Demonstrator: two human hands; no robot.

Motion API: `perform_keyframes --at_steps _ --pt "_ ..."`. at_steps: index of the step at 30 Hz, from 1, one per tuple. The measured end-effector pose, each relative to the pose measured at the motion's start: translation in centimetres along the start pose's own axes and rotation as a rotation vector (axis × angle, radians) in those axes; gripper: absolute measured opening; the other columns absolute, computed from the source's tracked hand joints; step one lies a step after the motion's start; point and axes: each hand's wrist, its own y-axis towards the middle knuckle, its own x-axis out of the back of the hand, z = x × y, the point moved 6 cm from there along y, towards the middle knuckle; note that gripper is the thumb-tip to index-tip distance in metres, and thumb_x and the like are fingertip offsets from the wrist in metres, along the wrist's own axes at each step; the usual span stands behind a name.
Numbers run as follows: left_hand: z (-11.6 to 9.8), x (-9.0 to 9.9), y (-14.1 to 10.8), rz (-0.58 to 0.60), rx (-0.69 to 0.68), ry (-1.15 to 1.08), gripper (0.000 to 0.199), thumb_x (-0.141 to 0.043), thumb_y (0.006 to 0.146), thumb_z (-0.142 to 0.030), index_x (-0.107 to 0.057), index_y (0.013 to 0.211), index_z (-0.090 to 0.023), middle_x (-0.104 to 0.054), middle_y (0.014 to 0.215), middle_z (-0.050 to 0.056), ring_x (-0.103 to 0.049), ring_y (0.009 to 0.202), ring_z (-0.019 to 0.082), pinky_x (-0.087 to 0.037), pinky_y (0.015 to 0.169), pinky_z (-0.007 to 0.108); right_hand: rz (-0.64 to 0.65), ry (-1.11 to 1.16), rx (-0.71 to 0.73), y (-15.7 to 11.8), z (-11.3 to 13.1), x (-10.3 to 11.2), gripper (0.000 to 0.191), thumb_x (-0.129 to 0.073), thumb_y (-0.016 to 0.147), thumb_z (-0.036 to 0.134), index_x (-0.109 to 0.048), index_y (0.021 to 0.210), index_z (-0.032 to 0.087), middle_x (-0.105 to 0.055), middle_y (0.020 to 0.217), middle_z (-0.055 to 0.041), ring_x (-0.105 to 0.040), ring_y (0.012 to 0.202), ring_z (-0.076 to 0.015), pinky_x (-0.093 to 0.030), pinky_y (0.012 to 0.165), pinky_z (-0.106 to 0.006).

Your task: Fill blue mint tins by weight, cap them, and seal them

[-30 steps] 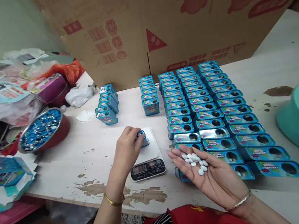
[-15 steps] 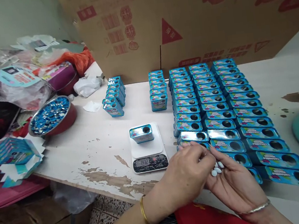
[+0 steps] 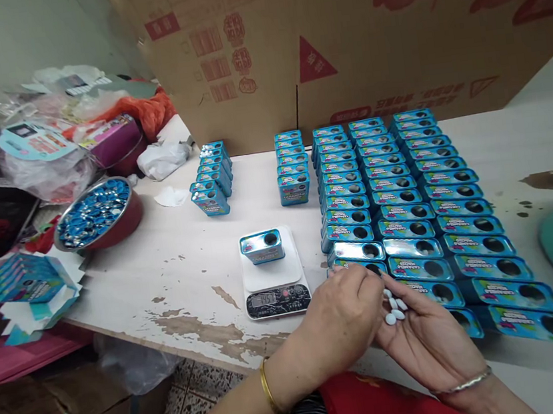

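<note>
The right hand (image 3: 424,338) lies spread, best held level so white tablets (image 3: 398,315) don't roll, as the left hand (image 3: 344,316) bunches above, any pinch hidden.

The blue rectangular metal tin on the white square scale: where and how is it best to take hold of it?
Probably across its broad front and back walls, near the top, from above: the blue rectangular metal tin stands upright on the white square scale, narrow front to back, sides free.
</note>
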Motion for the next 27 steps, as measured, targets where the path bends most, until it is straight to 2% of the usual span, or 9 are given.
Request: perform_keyframes --at_steps 5,7,11,15,18,21,24,27 --pt "0.7 0.4 -0.3 -0.023 0.014 -0.049 0.014 -0.039 0.090 -0.012 -0.052 0.095 -0.010 -0.058 0.092 0.010 -0.057 0.099 0.020 -0.054 0.082 0.034 -0.099 0.067 -0.007 0.2 -0.4 -0.2 0.027 -0.041 0.091 0.007 -0.067 0.087 0.013 -0.071 0.080 -0.0038 -0.068 0.073 -0.0084 -0.057 0.068 -0.016" --pt "1.2 0.8 -0.3 -0.034 0.014 -0.103 0.014 -0.038 0.091 -0.013 -0.052 0.096 -0.011 -0.059 0.093 0.009 -0.057 0.097 0.019 -0.054 0.082 0.034 -0.094 0.074 -0.015 0.4 -0.6 -0.7 0.027 -0.040 0.092 0.008 -0.066 0.086 0.013 -0.070 0.078 -0.0031 -0.068 0.072 -0.0079 -0.057 0.066 -0.016" --pt "2.6 2.4 -0.3 -0.067 0.069 -0.218 0.014 -0.040 0.091 -0.013 -0.052 0.097 -0.013 -0.059 0.094 0.008 -0.058 0.092 0.017 -0.055 0.080 0.033 -0.007 0.061 -0.038 1.1 -1.0 -2.6 0.023 -0.044 0.090 0.010 -0.066 0.084 0.014 -0.070 0.075 -0.0017 -0.067 0.067 -0.0079 -0.057 0.066 -0.017" --pt "3.7 3.7 -0.2 -0.031 0.096 -0.244 0.021 -0.043 0.091 -0.014 -0.053 0.110 -0.016 -0.055 0.106 0.009 -0.057 0.101 0.018 -0.055 0.083 0.034 0.062 0.043 -0.015 2.0 -1.1 -4.6 0.021 -0.048 0.089 0.011 -0.068 0.089 0.012 -0.072 0.084 -0.0055 -0.068 0.076 -0.0100 -0.057 0.072 -0.019" --pt "4.6 4.4 -0.1 -0.056 0.122 -0.285 0.024 -0.045 0.091 -0.014 -0.054 0.113 -0.018 -0.052 0.108 0.009 -0.056 0.102 0.018 -0.054 0.084 0.033 0.119 0.056 -0.009 2.5 -1.2 -5.5 0.019 -0.050 0.087 0.011 -0.069 0.090 0.011 -0.072 0.087 -0.0060 -0.068 0.078 -0.0097 -0.056 0.076 -0.018" --pt "5.6 4.9 0.0 -0.111 0.141 -0.314 0.024 -0.045 0.089 -0.009 -0.056 0.109 -0.019 -0.052 0.103 0.007 -0.056 0.097 0.016 -0.053 0.081 0.031 0.171 0.056 -0.019 2.9 -1.6 -6.0 0.018 -0.052 0.087 0.011 -0.069 0.090 0.010 -0.072 0.088 -0.0065 -0.068 0.081 -0.0103 -0.054 0.082 -0.020" --pt "6.2 5.1 0.1 -0.115 0.156 -0.290 0.023 -0.047 0.085 -0.006 -0.057 0.102 -0.018 -0.052 0.098 0.005 -0.055 0.090 0.015 -0.051 0.075 0.028 0.226 0.036 -0.017 3.2 -1.9 -6.4 0.014 -0.056 0.085 0.012 -0.069 0.090 0.010 -0.072 0.089 -0.0066 -0.067 0.086 -0.0121 -0.053 0.087 -0.022" --pt "6.7 5.3 -0.1 -0.139 0.168 -0.228 0.017 -0.048 0.082 -0.005 -0.056 0.091 -0.017 -0.052 0.091 0.003 -0.052 0.080 0.012 -0.047 0.067 0.024 0.257 0.026 -0.016 3.5 -2.2 -7.0 0.014 -0.058 0.083 0.012 -0.069 0.090 0.008 -0.072 0.090 -0.0086 -0.068 0.090 -0.0143 -0.054 0.086 -0.024"
